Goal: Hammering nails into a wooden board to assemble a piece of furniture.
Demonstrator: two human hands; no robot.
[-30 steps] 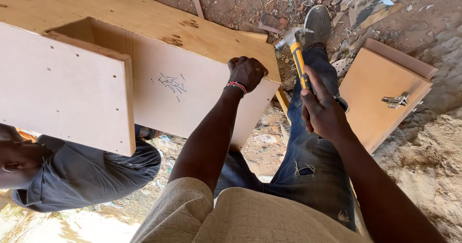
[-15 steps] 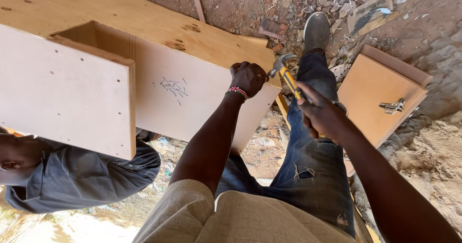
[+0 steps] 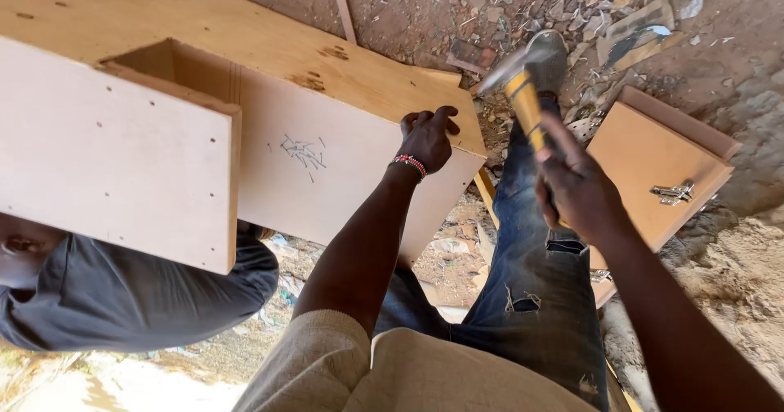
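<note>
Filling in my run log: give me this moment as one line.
left hand: fingers on cabinet panel edge | right hand: gripping raised hammer, blurred | loose nails on panel | hinge on separate board

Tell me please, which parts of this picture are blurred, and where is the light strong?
Head view: the hammer and the right hand are smeared by motion blur; the left hand on the board edge and the loose nails are sharp; the ground at bottom left is washed out.
</note>
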